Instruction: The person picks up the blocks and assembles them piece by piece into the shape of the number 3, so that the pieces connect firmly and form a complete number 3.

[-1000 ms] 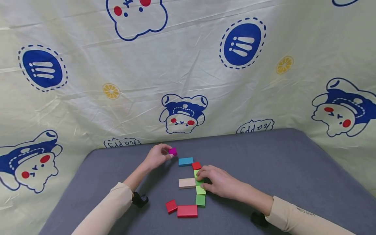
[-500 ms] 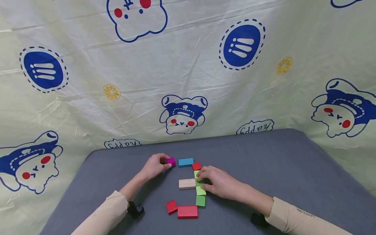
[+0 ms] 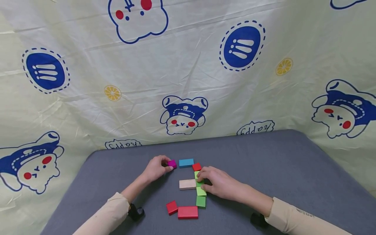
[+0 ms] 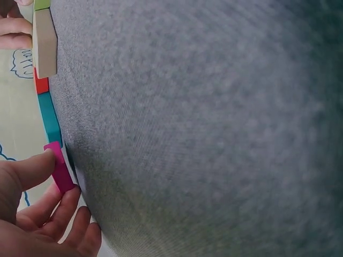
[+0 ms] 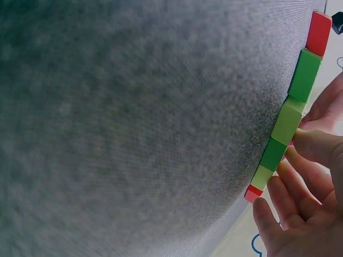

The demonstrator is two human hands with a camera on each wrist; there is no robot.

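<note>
My left hand pinches a magenta block between thumb and fingers, just left of the blue block. In the left wrist view the magenta block stands close to the blue block's end. My right hand has its thumb and fingertips around the dark green block in the middle of a column, partly covering it. Light green blocks flank it. A small red block tops the column, and a green block ends it. A pale wooden block extends left from the column.
Below the column lies a long red block, with a tilted red block at its left end. All rest on a grey cloth-covered table. A printed curtain hangs behind the table's far edge.
My left hand has brought the magenta block nearer and down, from beyond the blue block's left end to beside it, then slightly right. The right hand stays in place.
</note>
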